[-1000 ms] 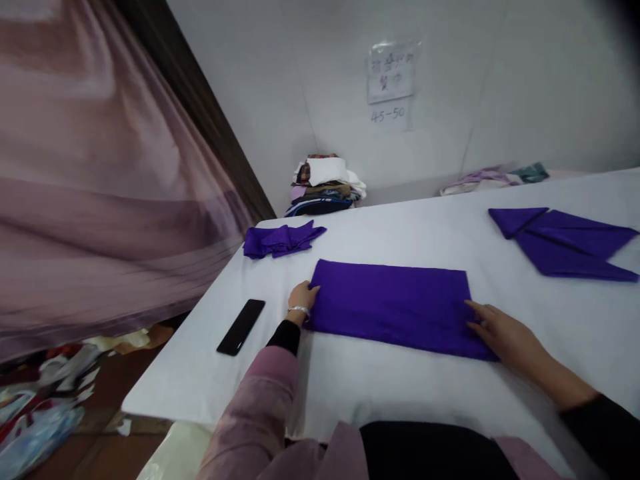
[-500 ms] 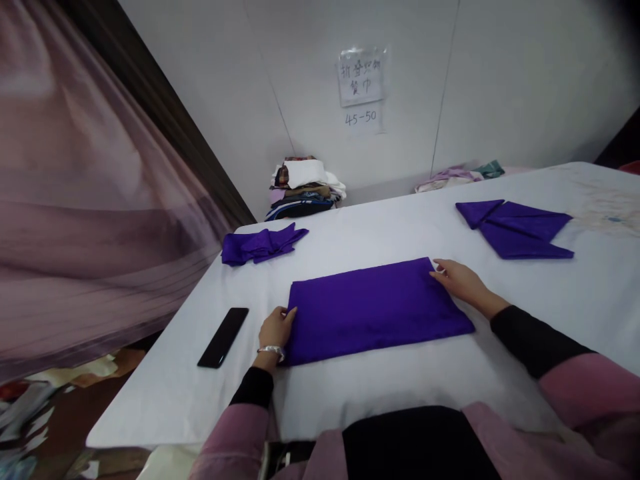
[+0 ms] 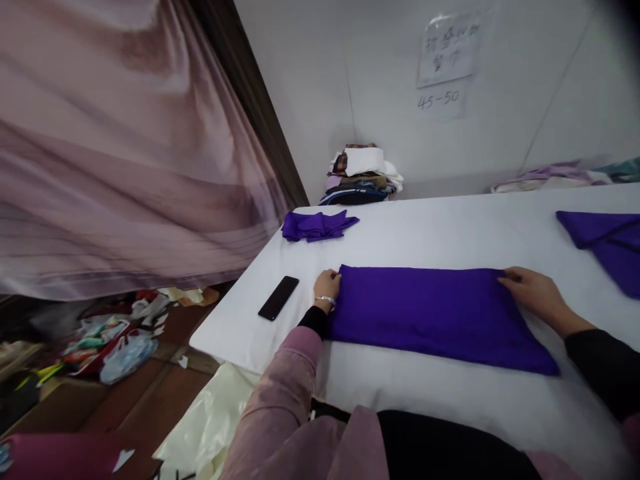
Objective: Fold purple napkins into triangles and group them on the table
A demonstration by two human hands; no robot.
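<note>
A purple cloth napkin (image 3: 425,313), folded into a wide rectangle, lies flat on the white-covered table (image 3: 450,243). My left hand (image 3: 327,288), with a bracelet at the wrist, pinches its far left corner. At the far right corner my right hand (image 3: 535,293) is closed on the edge between thumb and fingers. The near right corner of the cloth sticks out toward me. Beyond my left hand rests a bunched purple cloth (image 3: 320,227). A folded purple napkin (image 3: 610,243), cut off by the view's edge, lies at the far right.
A black phone (image 3: 279,298) lies left of my left hand. Stacked folded clothes (image 3: 363,177) stand behind the table, and more cloth (image 3: 550,179) lies along the wall. A pink curtain (image 3: 125,147) hangs at left. Bags (image 3: 127,357) clutter the floor.
My view has swung left. My left hand has slid from the napkin's left side up to its far left corner, and my right hand now grips the far right corner.
</note>
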